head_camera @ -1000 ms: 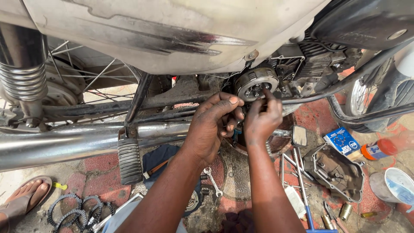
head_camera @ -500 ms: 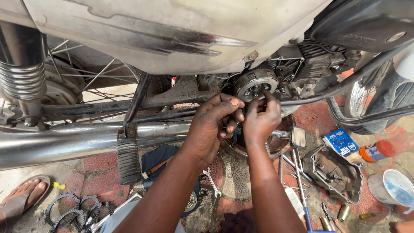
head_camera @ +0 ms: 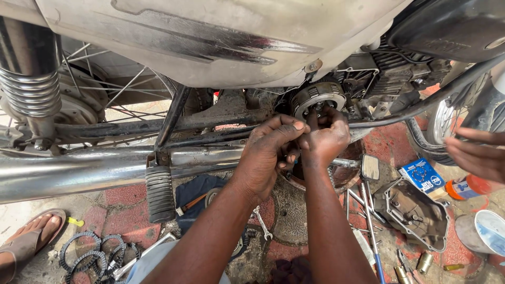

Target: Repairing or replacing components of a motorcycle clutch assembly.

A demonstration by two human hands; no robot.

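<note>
Hands both at clutch assembly point(head_camera: 317, 97) on motorcycle engine, mid-frame. L hand point(head_camera: 271, 155) fingers curled, partly closed, beside R hand point(head_camera: 323, 139), whose fingertips pinch clutch centre; contents can't tell.

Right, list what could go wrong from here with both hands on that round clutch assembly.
1. Both the left hand and right hand crowd the round grey metal clutch assembly; a small part could slip and drop among the scattered wrenches below.
2. The open dark metal engine cover lies face-up on the dusty red paving, so grit may get inside.
</note>
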